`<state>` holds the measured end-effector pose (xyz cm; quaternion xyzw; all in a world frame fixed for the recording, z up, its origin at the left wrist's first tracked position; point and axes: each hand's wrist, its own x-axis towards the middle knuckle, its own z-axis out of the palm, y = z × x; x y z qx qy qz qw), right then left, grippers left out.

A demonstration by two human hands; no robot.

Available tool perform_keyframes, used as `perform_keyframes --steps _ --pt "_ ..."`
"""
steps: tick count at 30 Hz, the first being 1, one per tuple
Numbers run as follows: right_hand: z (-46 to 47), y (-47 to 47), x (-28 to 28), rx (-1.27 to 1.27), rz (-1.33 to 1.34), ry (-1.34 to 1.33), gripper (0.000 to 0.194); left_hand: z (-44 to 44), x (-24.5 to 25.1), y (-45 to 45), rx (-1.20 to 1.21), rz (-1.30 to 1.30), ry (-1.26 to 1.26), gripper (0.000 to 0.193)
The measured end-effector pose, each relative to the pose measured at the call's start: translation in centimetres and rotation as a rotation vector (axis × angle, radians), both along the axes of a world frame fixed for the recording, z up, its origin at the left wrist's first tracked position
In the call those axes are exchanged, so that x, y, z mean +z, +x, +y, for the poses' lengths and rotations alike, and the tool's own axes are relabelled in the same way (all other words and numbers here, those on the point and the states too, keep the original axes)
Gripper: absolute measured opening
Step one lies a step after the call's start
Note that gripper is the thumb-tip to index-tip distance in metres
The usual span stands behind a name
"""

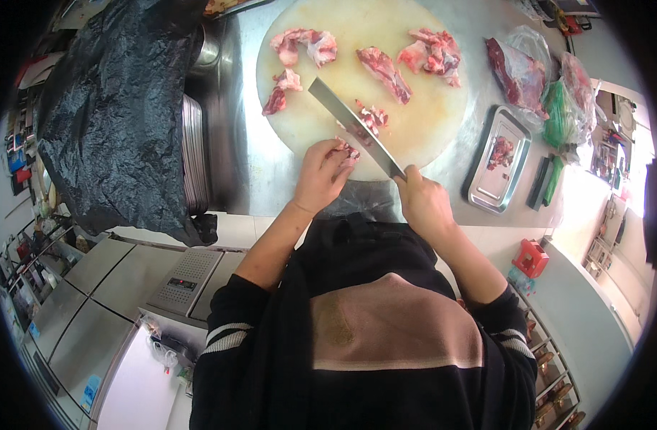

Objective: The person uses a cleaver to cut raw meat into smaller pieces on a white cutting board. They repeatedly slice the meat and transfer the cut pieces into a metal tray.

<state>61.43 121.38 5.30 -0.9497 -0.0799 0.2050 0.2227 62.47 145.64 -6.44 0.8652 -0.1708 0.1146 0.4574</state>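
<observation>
My right hand (423,201) grips the handle of a cleaver (355,126), whose broad blade slants up and left across a round pale cutting board (430,126). Beneath my left hand's (322,174) curled fingers lies a piece of raw meat (349,154) at the board's near edge. Small cut meat pieces (374,115) lie just beyond the blade, partly hidden by it. Farther up the board rest a long meat chunk (385,74), a larger fatty piece (431,55) at right, a curved piece (307,44) at upper left and a smaller one (282,92) below that.
A metal tray (474,196) with small meat pieces (502,152) stands right of the board. Behind it lie a large meat cut (516,80) and a green plastic bag (555,115). Black plastic sheeting (113,118) covers stacked metal trays (195,156) at left.
</observation>
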Motion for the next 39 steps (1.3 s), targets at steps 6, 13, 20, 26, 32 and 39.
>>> perform_keyframes --steps 6,13,20,26,32,39 --pt "-0.3 -2.5 2.8 0.056 0.115 -0.072 0.025 1.0 -0.2 1.0 -0.098 -0.021 0.021 0.029" --pt "2.7 -0.5 -0.6 0.044 0.114 -0.103 0.025 1.0 -0.8 1.1 -0.101 0.024 0.022 0.024" --pt "1.2 0.0 -0.2 -0.022 0.049 -0.005 0.026 0.1 0.0 -0.7 0.076 0.025 -0.013 0.033" --pt "-0.3 -2.2 2.6 0.067 0.057 -0.049 0.025 1.2 0.4 -1.5 0.138 0.028 0.053 0.030" --pt "-0.1 -2.4 2.8 0.162 0.114 -0.120 0.025 1.2 -1.2 -1.5 0.110 0.012 0.082 0.025" --pt "3.4 0.7 -1.5 0.162 0.031 -0.050 0.026 0.9 -1.1 -1.8 0.082 -0.010 0.062 0.025"
